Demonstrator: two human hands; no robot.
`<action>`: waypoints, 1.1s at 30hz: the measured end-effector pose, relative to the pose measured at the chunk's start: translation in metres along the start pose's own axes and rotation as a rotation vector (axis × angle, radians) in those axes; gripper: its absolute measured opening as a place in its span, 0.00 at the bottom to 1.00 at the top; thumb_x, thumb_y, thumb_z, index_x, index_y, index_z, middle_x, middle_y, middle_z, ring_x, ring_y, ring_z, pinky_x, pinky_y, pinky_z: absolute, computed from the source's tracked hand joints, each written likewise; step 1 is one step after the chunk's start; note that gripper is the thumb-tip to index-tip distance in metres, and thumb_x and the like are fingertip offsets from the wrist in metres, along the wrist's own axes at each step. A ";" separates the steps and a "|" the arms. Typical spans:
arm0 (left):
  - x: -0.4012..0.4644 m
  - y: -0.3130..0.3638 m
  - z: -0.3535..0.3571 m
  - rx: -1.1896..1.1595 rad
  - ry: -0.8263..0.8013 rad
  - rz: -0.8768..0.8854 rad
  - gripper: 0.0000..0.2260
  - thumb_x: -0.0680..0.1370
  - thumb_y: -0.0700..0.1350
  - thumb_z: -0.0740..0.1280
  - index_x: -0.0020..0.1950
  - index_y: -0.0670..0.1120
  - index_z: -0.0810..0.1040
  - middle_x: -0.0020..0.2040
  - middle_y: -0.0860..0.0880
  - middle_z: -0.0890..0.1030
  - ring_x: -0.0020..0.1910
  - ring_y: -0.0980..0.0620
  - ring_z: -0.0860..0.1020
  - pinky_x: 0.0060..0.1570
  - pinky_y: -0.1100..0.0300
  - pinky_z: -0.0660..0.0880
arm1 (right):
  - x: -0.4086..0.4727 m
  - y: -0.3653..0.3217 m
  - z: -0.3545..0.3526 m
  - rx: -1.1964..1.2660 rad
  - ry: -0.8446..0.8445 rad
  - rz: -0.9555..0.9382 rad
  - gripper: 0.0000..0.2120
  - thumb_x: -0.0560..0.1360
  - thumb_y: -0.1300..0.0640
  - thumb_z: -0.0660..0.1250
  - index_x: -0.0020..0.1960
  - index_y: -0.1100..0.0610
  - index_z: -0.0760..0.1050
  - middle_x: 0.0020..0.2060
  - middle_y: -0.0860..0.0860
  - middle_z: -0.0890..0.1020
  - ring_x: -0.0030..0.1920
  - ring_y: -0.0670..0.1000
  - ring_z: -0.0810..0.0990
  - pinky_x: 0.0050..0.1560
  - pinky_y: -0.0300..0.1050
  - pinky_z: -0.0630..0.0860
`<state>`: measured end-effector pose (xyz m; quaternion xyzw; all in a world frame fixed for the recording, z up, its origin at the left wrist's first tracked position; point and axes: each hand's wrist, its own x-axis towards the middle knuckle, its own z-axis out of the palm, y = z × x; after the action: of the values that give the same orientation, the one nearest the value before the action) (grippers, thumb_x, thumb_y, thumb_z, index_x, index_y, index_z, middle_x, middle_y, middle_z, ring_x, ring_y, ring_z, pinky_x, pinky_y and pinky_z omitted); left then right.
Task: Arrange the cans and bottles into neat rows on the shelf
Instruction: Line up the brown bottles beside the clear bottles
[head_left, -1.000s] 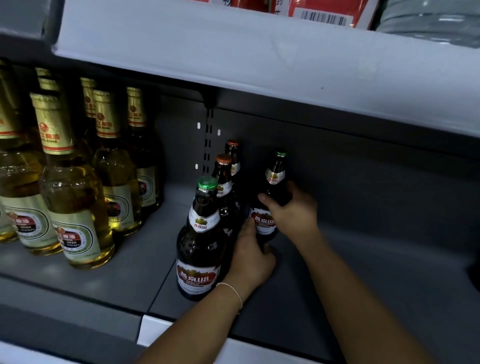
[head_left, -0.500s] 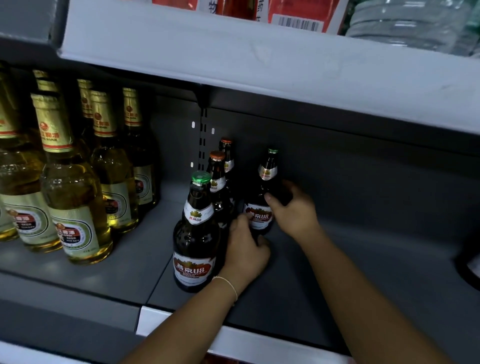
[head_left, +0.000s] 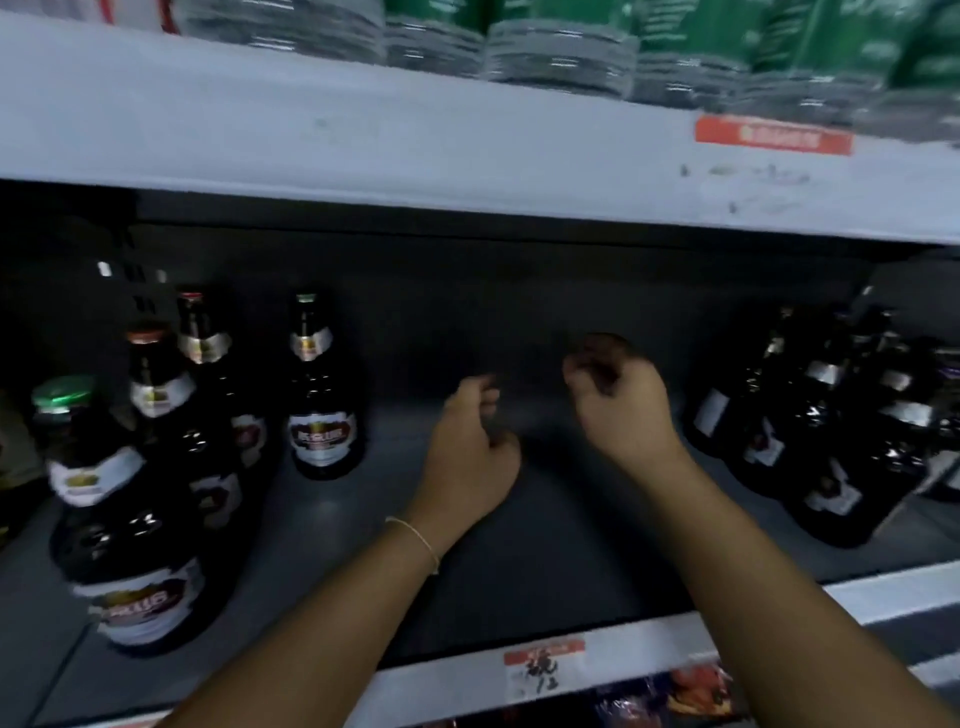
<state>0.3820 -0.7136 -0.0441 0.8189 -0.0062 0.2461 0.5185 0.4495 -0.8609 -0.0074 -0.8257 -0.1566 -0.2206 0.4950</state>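
Both hands off the green-capped beer bottle (head_left: 323, 395) they gripped a second ago; it now stands beside the left row (placed, likely). Left hand (head_left: 470, 457) and right hand (head_left: 621, 408), loosely curled and empty, head toward the dark bottle cluster (head_left: 821, 431) at right

Mid shelf (head_left: 545, 545) free btwn left bottles (head_left: 322, 410) & right bottles (head_left: 831, 447).

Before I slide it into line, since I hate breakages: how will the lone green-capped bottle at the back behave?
The green-capped bottle looks like dark glass, so probably heavy and breakable. Tall with a narrow neck, it may tip if pushed high.
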 end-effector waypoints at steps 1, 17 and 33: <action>0.005 0.009 0.013 -0.012 -0.015 0.016 0.22 0.76 0.33 0.62 0.70 0.44 0.68 0.59 0.49 0.74 0.57 0.54 0.75 0.59 0.59 0.74 | 0.001 0.006 -0.015 -0.022 0.022 0.002 0.13 0.77 0.60 0.68 0.60 0.63 0.78 0.51 0.52 0.83 0.52 0.50 0.82 0.54 0.38 0.76; 0.030 0.103 0.189 -0.146 -0.342 0.212 0.22 0.78 0.33 0.60 0.72 0.43 0.67 0.67 0.46 0.73 0.59 0.57 0.73 0.60 0.64 0.70 | -0.007 0.082 -0.210 -0.362 0.550 0.016 0.16 0.75 0.57 0.65 0.62 0.61 0.76 0.53 0.59 0.80 0.55 0.59 0.78 0.58 0.49 0.75; 0.019 0.081 0.227 -0.071 -0.506 0.159 0.20 0.79 0.38 0.61 0.72 0.49 0.68 0.68 0.49 0.73 0.66 0.55 0.72 0.65 0.53 0.73 | 0.000 0.130 -0.231 -0.268 0.410 0.416 0.35 0.73 0.47 0.74 0.73 0.62 0.66 0.62 0.57 0.79 0.63 0.57 0.77 0.56 0.42 0.72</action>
<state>0.4671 -0.9395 -0.0455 0.8324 -0.2086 0.0732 0.5081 0.4625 -1.1256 -0.0092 -0.8364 0.1490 -0.2950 0.4374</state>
